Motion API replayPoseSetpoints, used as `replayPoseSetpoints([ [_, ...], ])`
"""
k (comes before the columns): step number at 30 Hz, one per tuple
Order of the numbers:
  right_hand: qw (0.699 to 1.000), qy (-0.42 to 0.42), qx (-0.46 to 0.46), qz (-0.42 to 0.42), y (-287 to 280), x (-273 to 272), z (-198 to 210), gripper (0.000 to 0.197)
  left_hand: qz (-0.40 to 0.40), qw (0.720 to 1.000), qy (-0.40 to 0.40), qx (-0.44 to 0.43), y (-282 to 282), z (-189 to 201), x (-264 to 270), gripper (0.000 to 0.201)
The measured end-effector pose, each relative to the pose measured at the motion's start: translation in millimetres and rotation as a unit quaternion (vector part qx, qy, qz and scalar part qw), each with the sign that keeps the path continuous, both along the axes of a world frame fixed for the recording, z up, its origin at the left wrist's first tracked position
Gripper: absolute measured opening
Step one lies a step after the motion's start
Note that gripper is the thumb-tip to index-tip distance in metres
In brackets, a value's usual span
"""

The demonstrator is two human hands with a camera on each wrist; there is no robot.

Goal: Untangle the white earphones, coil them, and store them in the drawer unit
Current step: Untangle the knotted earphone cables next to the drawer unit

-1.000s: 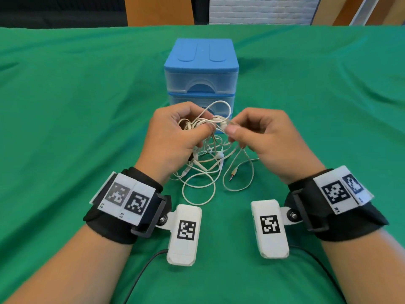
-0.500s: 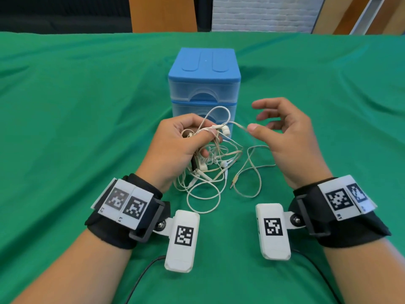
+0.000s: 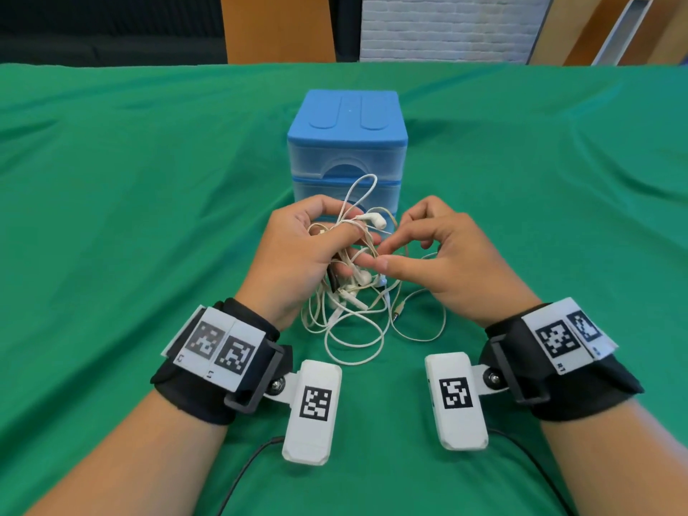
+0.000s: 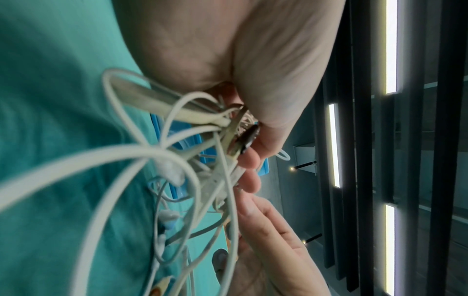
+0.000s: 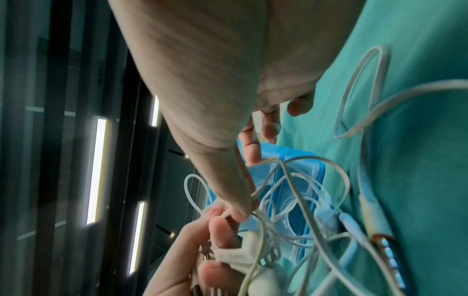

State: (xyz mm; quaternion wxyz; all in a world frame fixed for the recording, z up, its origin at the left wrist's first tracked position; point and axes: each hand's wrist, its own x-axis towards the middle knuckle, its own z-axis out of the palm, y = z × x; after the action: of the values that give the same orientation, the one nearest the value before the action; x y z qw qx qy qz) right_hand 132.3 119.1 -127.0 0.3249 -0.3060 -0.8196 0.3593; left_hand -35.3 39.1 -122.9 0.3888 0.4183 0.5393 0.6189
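A tangled bundle of white earphones (image 3: 350, 292) hangs from my left hand (image 3: 335, 243), which grips its upper part just above the green cloth. One earbud (image 3: 374, 219) sticks out over the thumb, and the loose loops and the jack plug (image 3: 400, 310) lie on the cloth below. My right hand (image 3: 379, 256) meets the bundle from the right. In the right wrist view its thumb and forefinger (image 5: 236, 211) pinch one strand (image 5: 255, 196). Behind the hands stands the blue drawer unit (image 3: 348, 143) with both drawers closed. A small dark clip (image 4: 247, 140) sits among the wires.
The green cloth (image 3: 149, 217) covers the whole table. Both wrists carry black straps with white camera modules (image 3: 312, 407), whose cables trail toward me. Beyond the table's far edge are a brick wall and wooden panels.
Half a second ago my right hand was open and drawn off to the right. It has come back to the bundle and pinched a strand. My left hand has kept its grip.
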Motion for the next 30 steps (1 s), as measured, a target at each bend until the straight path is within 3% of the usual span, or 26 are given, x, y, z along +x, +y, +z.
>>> replayPoseSetpoints([
  [5,0.999,0.011,-0.021,0.023,-1.4,3.8,3.2,0.013,-0.014,1.000,0.017,0.012,0.3,-1.6,-1.5,0.023],
  [11,0.985,0.157,-0.067,0.012,4.1,10.1,6.4,0.008,-0.008,0.998,0.059,0.008,1.3,-4.2,-4.2,0.022],
  [15,0.949,0.272,-0.155,-0.022,8.2,14.7,11.0,0.007,-0.006,1.000,0.014,0.000,3.9,-5.5,-3.3,0.025],
  [19,0.898,0.384,-0.209,-0.037,14.5,20.6,12.8,0.011,0.006,1.000,0.025,-0.005,5.0,-5.7,-5.0,0.032],
  [22,0.863,0.444,-0.217,-0.107,21.8,27.7,13.2,0.018,0.015,1.000,0.023,-0.002,4.6,-5.3,-7.0,0.029],
  [27,0.827,0.457,-0.216,-0.246,30.6,34.9,11.9,0.018,0.008,1.000,0.000,0.011,5.4,-6.1,-10.7,0.020],
  [30,0.860,0.384,-0.228,-0.247,32.0,34.5,9.1,0.018,-0.005,1.000,-0.011,0.011,4.5,-6.4,-9.8,0.015],
])
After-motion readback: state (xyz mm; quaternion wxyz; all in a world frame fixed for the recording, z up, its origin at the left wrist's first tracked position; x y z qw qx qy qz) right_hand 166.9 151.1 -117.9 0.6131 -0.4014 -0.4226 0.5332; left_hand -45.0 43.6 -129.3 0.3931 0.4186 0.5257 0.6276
